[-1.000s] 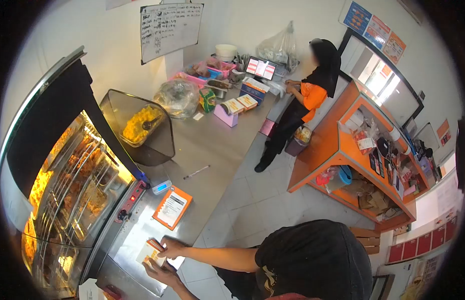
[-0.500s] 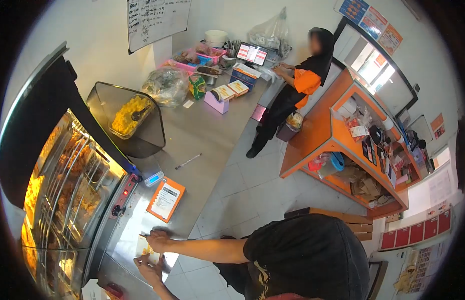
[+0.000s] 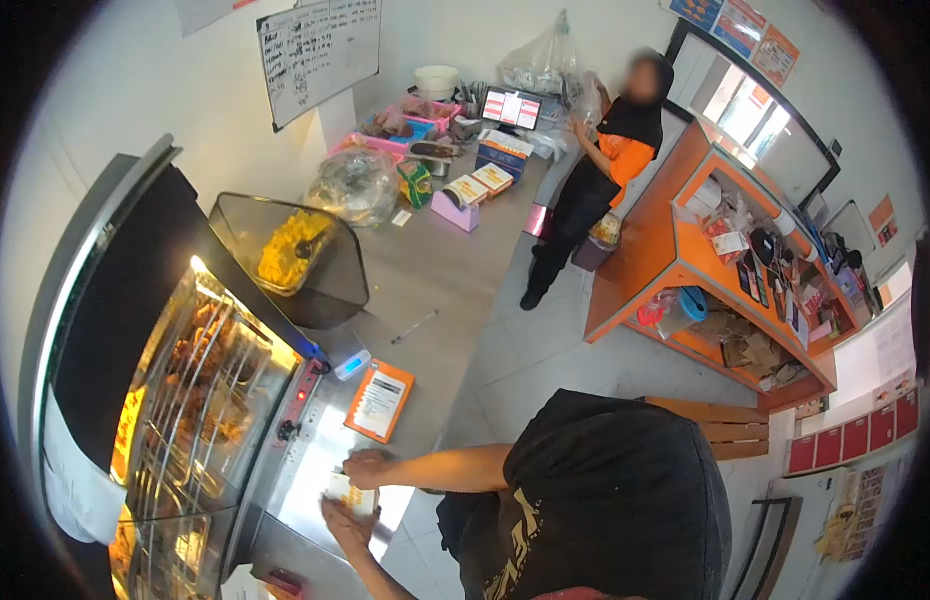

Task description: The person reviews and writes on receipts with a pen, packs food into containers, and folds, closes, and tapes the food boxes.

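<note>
A small white carton with yellow-orange print point(image 3: 357, 494) lies on the shiny steel counter between my two hands. My right hand point(image 3: 365, 468) grips its far edge with curled fingers. From the opposite side, my left hand point(image 3: 343, 522) holds the near edge, thumb and fingers closed on it. Just beyond my right hand is an orange box with a white printed label point(image 3: 381, 401). A small digital device with a blue display point(image 3: 352, 365) sits beside that box. The carton's contents are not visible.
A lit glass food warmer point(image 3: 210, 400) stands on the left. Farther along the counter are a dark mesh-sided bin with yellow food point(image 3: 361, 255), a pen point(image 3: 415, 327) and a lilac stand with cartons point(image 3: 455, 210). A co-worker point(image 3: 610, 165) stands near the tablet point(image 3: 511, 109).
The view has shifted, so the scene sits farther right. My hands have closed in around the carton, whose printed face now shows. The co-worker has raised their hands with a clear plastic bag.
</note>
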Motion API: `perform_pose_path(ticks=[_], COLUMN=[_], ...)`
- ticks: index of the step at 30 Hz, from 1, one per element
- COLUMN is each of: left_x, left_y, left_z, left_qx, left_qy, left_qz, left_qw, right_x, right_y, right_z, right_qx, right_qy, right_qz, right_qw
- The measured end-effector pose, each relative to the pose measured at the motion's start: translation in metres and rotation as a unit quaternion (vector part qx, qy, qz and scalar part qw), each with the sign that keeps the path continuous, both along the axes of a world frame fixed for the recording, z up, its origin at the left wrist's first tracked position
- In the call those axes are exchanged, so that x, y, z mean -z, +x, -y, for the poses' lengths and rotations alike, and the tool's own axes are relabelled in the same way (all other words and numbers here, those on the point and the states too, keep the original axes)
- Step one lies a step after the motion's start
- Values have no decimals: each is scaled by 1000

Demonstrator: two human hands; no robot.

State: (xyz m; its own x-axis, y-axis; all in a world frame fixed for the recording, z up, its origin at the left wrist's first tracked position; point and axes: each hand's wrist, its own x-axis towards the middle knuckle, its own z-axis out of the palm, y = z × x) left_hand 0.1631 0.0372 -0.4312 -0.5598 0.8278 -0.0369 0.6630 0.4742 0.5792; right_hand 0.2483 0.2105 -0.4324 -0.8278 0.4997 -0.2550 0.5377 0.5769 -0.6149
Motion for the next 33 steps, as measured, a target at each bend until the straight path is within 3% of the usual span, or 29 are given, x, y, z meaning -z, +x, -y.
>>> perform_pose_path(ticks=[1, 3, 5, 6, 8, 10, 12, 14, 16, 17, 18, 19, 20, 21, 22, 23, 26, 28, 30, 32, 33], left_x=[-16, -28, 8, 8, 11, 7, 1, -10, -2, 2, 5, 7, 9, 14, 38, 54, -28, -65, -78, -73, -71], left_y=[-1, 6, 11, 15, 17, 23, 28, 39, 40, 43, 44, 45, 47, 52, 53, 57, 106, 139, 168, 185, 194], left_z=[-11, -21, -15, -16, -19, -21, -30, -39, -37, -37, -39, -39, -35, -29, -16, -7, -43, -70, -88, -100, -106], left_qx=[-32, -44, -43, -67, -57, -50, -102, -157, -181, -192, -197, -206, -221, -206, -178, -147, -318, -373, -374, -377, -376], left_qy=[-112, -113, -14, -22, -85, -85, -132, -121, -92, -79, -63, -47, -33, -136, -58, 23, -20, -3, 75, 59, 52], left_qz=[61, 78, 11, 49, -15, -87, -38, -26, -27, -28, 19, 65, 108, -30, -76, -121, 112, 202, 226, 227, 228], left_qw=[991, 990, 999, 996, 995, 991, 985, 980, 979, 978, 978, 975, 969, 969, 979, 981, 941, 905, 896, 896, 896], right_x=[4, 13, 4, -1, -20, -67, -50, -16, -41, -40, -49, 2, -24, -38, -22, -6, -19, -1, -6, 0, 0], right_y=[0, 3, 14, 23, 67, 112, 149, 190, 230, 248, 261, 279, 287, 292, 299, 304, 302, 312, 319, 326, 331], right_z=[-1, -2, 6, 5, 8, -22, -51, -85, -132, -154, -182, -217, -235, -257, -289, -319, -395, -457, -520, -593, -632], right_qx=[-17, -46, -30, -105, -140, -281, -309, -232, -37, 83, 139, 195, 280, 361, 353, 372, 439, 396, 439, 494, 496], right_qy=[19, 55, 47, 44, 64, -25, -186, -276, -318, -348, -270, -251, -179, -164, -90, -91, -132, 77, 282, 248, 127], right_qz=[-7, -17, -78, -23, -97, -73, -63, -150, -43, -101, -71, -51, -92, -87, -94, -120, -164, -211, -183, -182, -140], right_qw=[1000, 997, 995, 993, 983, 956, 931, 920, 946, 928, 950, 947, 938, 914, 927, 916, 874, 891, 833, 813, 847])
